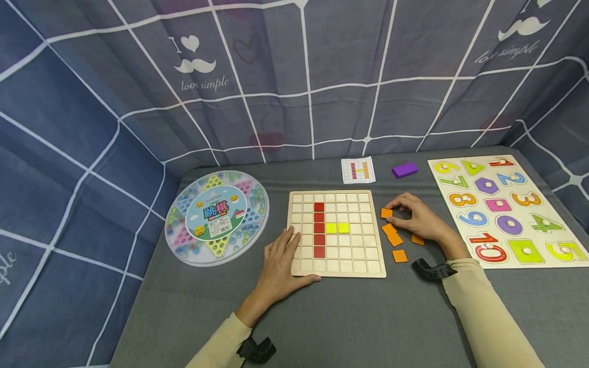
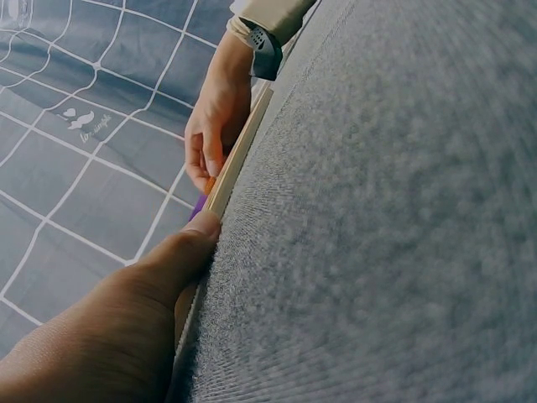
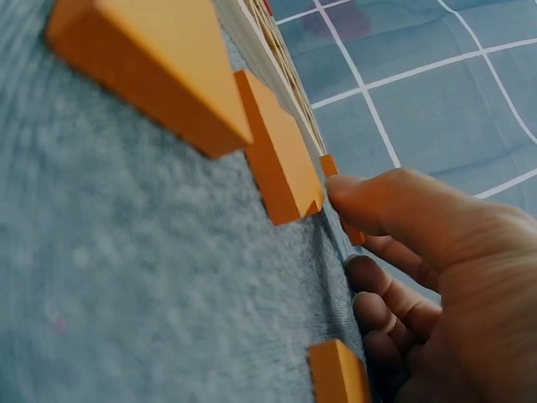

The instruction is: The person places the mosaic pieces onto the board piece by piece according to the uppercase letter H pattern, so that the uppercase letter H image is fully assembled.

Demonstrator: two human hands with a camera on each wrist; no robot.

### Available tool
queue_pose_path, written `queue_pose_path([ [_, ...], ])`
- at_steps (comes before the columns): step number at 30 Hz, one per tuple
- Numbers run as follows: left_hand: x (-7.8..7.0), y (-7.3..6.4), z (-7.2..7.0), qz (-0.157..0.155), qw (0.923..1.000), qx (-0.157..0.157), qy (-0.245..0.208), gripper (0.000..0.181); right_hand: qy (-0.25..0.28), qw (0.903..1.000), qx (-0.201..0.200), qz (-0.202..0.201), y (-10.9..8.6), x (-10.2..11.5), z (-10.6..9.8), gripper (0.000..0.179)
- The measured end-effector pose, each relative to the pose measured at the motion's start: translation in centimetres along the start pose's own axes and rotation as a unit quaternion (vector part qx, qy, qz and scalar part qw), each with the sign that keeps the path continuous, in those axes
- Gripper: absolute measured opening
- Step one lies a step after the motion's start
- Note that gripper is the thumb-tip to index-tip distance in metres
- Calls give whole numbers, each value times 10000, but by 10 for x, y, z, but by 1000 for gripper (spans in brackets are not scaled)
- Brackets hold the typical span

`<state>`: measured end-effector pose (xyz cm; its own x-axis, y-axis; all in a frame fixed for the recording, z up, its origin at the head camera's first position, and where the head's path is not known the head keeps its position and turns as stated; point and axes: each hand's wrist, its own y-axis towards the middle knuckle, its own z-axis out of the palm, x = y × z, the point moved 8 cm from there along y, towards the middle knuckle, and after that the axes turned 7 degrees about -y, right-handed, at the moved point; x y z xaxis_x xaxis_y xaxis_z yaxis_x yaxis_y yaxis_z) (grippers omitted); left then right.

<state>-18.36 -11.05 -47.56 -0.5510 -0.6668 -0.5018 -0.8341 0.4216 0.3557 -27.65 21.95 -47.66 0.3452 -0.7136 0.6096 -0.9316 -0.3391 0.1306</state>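
A wooden grid board point(image 1: 361, 266) lies in the middle, with a column of several red tiles point(image 1: 319, 228) and two yellow tiles point(image 1: 337, 228) beside it in one row. My left hand point(image 1: 279, 263) rests at the board's near left corner, its fingers along the left edge. Its thumb point(image 2: 189, 243) lies against the near edge. Just right of the board, my right hand point(image 1: 421, 217) pinches an orange square tile point(image 1: 386, 213) between thumb and fingers. More orange tiles point(image 1: 399, 256) lie loose around that hand; in the right wrist view two thick ones point(image 3: 281, 155) show close up.
A small pattern card point(image 1: 358, 169) and a purple block point(image 1: 405, 170) lie behind the board. On the left is a round Chinese checkers set point(image 1: 250, 243). A number and shape puzzle board point(image 1: 465, 225) lies at right. Grid-patterned curtains point(image 1: 340, 117) hang around the table.
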Motion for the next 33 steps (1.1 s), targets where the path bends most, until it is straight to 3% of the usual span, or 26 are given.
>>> queue_pose_path([
  [9, -2, 1, -2, 170, 9998, -112, -9, 108, -61, 10000, -2, -24, 8, 14, -5, 25],
  [20, 0, -3, 1, 91, 9999, -63, -10, 106, -194, 9970, 290, -685, 47, 54, 16, 24],
  [33, 0, -4, 0, 125, 9998, -101, 78, 107, -377, 9974, 267, -555, 59, 51, 31, 25],
])
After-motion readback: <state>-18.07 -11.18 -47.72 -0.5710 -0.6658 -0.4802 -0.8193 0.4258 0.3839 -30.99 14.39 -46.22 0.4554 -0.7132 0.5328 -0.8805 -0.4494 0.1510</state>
